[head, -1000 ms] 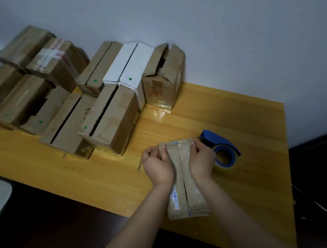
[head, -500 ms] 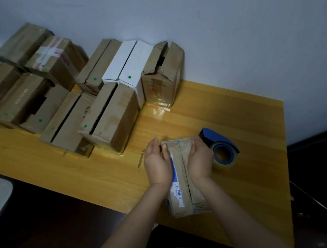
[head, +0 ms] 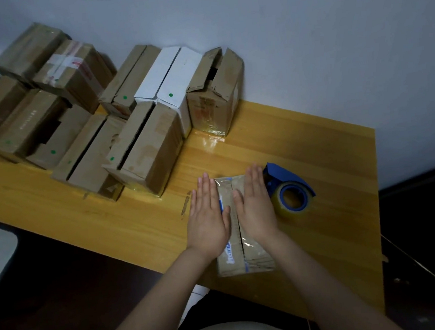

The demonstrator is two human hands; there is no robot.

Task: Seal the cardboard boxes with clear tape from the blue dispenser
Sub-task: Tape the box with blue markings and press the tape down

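Hands changed since 0.5 s ago: fingers, then curled at the far end of the small brown cardboard box, now lie straight. Left hand spread flat, palm down, over the box's left flap and edge. Right hand flat on the right flap. Centre seam visible between them. Box lies near the front edge of the yellow wooden table. Blue tape dispenser with clear roll sits just beside the box, right of the right hand. Brown and white cardboard boxes grouped back left by the wall.
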